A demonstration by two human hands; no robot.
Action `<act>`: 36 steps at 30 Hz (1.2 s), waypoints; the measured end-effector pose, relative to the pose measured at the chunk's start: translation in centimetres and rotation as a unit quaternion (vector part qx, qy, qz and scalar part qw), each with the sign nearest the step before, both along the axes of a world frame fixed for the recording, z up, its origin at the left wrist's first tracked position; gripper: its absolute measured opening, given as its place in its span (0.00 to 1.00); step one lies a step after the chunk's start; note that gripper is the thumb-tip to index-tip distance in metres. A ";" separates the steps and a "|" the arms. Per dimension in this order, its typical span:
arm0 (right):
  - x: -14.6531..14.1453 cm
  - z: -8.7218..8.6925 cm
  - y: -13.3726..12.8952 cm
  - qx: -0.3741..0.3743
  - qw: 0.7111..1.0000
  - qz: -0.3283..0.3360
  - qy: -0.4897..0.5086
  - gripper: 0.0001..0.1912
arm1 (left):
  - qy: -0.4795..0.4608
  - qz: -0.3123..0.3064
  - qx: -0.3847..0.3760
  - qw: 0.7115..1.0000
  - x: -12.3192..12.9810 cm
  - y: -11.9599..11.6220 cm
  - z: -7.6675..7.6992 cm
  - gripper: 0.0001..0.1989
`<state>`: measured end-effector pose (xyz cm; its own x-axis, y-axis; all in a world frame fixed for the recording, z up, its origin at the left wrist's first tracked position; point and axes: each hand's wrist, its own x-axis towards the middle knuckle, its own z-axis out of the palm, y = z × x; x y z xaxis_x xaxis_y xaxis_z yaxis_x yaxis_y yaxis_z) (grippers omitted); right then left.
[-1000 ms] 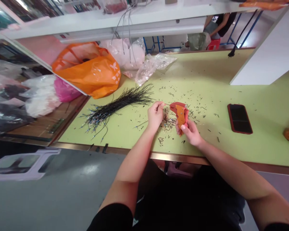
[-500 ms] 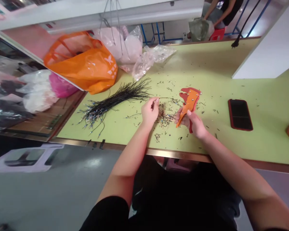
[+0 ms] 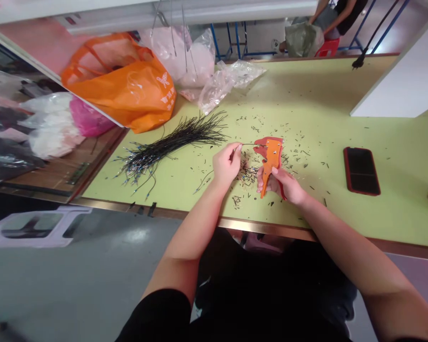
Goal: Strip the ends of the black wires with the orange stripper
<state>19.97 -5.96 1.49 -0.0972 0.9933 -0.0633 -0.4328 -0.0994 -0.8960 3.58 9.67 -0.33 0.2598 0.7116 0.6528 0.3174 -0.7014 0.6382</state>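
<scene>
Currently, the left hand [image 3: 227, 164] pinches a thin black wire [image 3: 251, 144] tightly, its end reaching the red-and-orange wire stripper [image 3: 269, 161] (held upright), which the right hand [image 3: 280, 185] grips firmly. Both hands sit above wire clippings [image 3: 248, 175] on the green table [image 3: 342, 213], near bundled black wires [image 3: 171, 145].

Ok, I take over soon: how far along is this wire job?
Done: short black clippings litter the green table. In hand: the left hand feeds a wire into the orange wire stripper in the right hand. Left: the black wire bundle, its finished share unclear.
</scene>
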 end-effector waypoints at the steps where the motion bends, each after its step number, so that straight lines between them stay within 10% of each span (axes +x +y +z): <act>1: -0.1 0.1 0.0 -0.004 1.000 -0.009 -0.003 0.29 | 0.000 0.001 0.004 1.000 0.0 0.0 0.1 0.21; 36: 0.4 -0.6 0.2 0.005 0.991 -0.082 -0.106 0.32 | -0.045 -0.027 -0.022 0.998 -0.3 -0.6 0.6 0.28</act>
